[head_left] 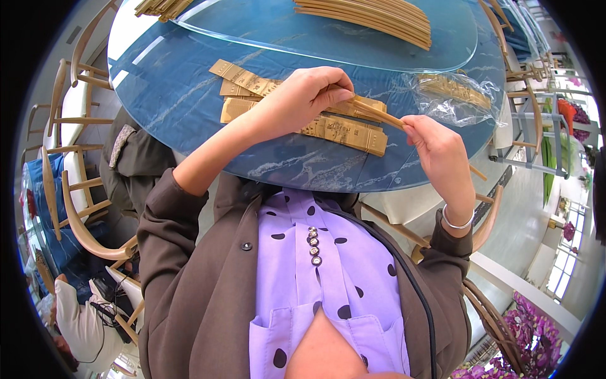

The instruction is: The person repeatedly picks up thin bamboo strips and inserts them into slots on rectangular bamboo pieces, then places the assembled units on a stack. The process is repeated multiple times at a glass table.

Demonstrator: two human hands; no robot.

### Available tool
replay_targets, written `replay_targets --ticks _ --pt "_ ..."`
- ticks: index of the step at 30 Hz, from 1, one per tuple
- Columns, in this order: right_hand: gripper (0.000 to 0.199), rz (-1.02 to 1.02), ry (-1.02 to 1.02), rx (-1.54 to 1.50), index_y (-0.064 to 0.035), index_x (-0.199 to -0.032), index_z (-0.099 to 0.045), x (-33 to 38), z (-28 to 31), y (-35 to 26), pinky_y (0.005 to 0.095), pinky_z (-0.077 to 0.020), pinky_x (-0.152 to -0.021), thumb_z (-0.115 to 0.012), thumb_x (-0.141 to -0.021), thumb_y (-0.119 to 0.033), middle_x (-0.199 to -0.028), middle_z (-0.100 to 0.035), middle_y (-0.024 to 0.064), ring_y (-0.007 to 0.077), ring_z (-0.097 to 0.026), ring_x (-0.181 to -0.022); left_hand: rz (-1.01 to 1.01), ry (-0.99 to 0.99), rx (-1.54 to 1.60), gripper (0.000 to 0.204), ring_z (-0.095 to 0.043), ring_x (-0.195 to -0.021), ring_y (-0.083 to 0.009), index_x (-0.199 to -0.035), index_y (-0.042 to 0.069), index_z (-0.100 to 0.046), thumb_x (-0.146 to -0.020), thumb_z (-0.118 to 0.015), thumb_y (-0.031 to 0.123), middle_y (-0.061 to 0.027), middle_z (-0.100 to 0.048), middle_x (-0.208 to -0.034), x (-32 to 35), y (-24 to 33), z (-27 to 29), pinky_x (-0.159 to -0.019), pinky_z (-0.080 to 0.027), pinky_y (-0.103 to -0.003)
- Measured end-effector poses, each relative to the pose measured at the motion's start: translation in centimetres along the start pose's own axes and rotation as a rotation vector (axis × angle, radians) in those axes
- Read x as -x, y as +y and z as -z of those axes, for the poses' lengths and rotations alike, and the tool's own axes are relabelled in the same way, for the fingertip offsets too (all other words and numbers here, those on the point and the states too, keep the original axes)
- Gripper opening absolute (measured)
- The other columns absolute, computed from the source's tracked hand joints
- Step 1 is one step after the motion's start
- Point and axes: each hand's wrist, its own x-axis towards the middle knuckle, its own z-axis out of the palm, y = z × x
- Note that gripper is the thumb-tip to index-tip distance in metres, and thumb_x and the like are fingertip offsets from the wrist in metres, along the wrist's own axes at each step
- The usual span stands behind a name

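Note:
Above the near part of the table, a pair of thin tan chopsticks (377, 113) stretches between my two hands, slanting down to the right. My left hand (315, 91) is closed around the upper end, which its fingers hide. At the lower end my right hand (434, 140) pinches the tips between thumb and fingers. Beneath my left hand and wrist lie flat brown printed paper sleeves (347, 132), overlapping on the blue tabletop. One printed sleeve (243, 78) sticks out beyond my left wrist at an angle.
A clear plastic bag (456, 95) with tan sleeves inside lies right of my hands. On the glass turntable (265, 38) rests a stack of long tan strips (372, 19); another bundle (163, 7) is at far left. Wooden chairs (85, 221) surround the blue marbled table (284, 165).

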Motion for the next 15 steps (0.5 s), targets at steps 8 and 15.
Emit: replay_targets --ticks 8,15 --pt "0.02 -0.112 -0.124 -0.193 0.0021 -0.104 -0.067 -0.4 -0.5 0.1 0.0303 -0.0426 -0.054 -0.056 -0.103 -0.014 -0.064 -0.055 0.0094 0.0174 -0.054 -0.055 0.001 0.067 -0.003 0.016 -0.057 -0.075 -0.0176 -0.098 -0.003 -0.064 -0.099 -0.064 0.013 -0.0095 -0.062 -0.082 0.0 1.1 -0.4 -0.071 -0.048 -0.031" --pt "0.037 -0.357 -0.33 -0.357 0.0002 -0.102 -0.069 -1.0 -0.5 0.1 0.0292 -0.037 -0.053 -0.047 -0.109 -0.029 -0.058 -0.047 0.003 0.0115 -0.044 -0.054 -0.228 0.185 -0.27 0.01 -0.058 -0.08 -0.0281 -0.091 0.001 -0.066 -0.093 -0.067 0.01 -0.0094 -0.063 -0.081 -0.6 0.7 -0.9 -0.081 -0.045 -0.036"
